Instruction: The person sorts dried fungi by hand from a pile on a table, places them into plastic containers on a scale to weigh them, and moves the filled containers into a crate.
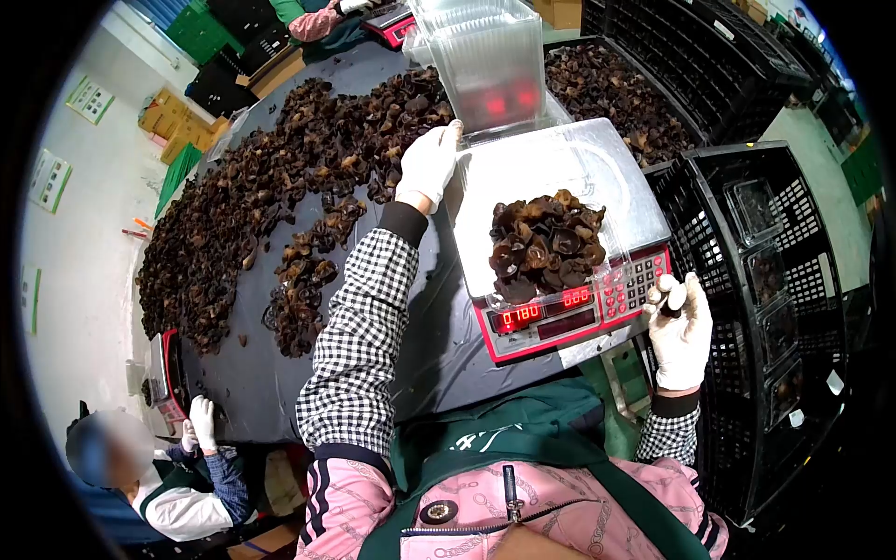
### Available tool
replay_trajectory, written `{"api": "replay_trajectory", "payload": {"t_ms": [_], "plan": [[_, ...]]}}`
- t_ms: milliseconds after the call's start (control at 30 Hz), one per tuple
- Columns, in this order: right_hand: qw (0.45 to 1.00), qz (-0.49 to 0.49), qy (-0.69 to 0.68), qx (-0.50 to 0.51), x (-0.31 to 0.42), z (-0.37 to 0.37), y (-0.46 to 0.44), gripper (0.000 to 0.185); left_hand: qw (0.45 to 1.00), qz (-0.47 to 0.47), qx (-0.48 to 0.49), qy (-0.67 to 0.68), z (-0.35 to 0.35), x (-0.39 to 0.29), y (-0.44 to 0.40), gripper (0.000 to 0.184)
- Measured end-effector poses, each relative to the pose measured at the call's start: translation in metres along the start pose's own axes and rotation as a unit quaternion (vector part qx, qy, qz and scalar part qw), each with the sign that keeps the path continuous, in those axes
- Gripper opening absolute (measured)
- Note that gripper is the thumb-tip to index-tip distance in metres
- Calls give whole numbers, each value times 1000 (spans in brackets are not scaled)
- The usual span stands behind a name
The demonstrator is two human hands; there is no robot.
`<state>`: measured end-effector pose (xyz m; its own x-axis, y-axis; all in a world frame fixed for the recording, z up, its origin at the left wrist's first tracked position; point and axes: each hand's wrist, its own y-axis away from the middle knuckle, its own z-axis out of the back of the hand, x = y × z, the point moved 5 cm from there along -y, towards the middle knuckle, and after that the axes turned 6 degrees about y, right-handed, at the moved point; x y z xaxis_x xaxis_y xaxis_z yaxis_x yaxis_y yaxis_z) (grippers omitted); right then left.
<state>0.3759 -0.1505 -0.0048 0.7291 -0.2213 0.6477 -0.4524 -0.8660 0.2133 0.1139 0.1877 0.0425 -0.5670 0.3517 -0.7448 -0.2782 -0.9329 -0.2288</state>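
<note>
A clear tray of dark, curled mushroom-like pieces [546, 245] sits on the metal plate of a red-edged scale [611, 154], whose display reads 0.180. My left hand [431, 166], in a white glove, lies at the upper left edge of the plate, beside a stack of clear plastic containers [490, 70]; whether it grips anything is not clear. At the right of the scale's keypad is my right hand [679, 331], also gloved, with its fingers curled around a small dark piece [667, 306].
Heaps of dark pieces [215, 233] spread over the grey table [373, 373]. Black crates [719, 243] with filled clear boxes stand at the right. One co-worker [196, 495] is at the lower left beside another scale [170, 373]; another co-worker's arm [313, 23] is at the top.
</note>
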Motion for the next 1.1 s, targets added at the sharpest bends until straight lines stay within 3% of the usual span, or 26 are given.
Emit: {"api": "replay_trajectory", "payload": {"t_ms": [100,133,167,267,333,433,467,533,633,700,767,900,1000,1100], "plan": [[997,-12,56,-45,-6,11,-6,32,989,42,19,139,-3,-7,-5,52],[995,12,100,-17,-7,10,-6,31,979,57,24,195,0,-16,-4,54],[992,29,122,7,-5,5,-6,32,988,37,-9,147,13,-27,-4,53],[986,34,163,20,-5,-23,-3,35,935,-52,-58,345,43,-75,19,49],[981,30,174,77,-11,-17,-7,36,936,-67,-24,344,61,-104,50,46],[976,16,211,52,-12,-24,-4,33,962,-93,50,252,63,-116,105,29],[975,18,216,43,-13,-27,-3,35,969,-116,34,215,58,-109,124,29],[966,14,257,11,-17,-33,-2,44,974,-224,27,17,55,-112,161,32],[947,39,319,7,-21,-34,-5,51,969,-244,-38,0,41,-95,192,38],[926,50,374,-4,-19,-41,-3,30,969,-236,-62,-39,41,-91,199,45],[894,76,442,-5,-20,-48,0,16,985,-144,-19,95,35,-68,203,55],[917,28,398,16,-20,-53,0,16,945,42,99,309,20,-47,209,69],[947,24,318,28,-22,-56,-2,14,903,159,208,342,15,-40,215,73],[958,18,280,59,-24,-55,-6,11,862,186,209,424,14,-49,217,73]]}}
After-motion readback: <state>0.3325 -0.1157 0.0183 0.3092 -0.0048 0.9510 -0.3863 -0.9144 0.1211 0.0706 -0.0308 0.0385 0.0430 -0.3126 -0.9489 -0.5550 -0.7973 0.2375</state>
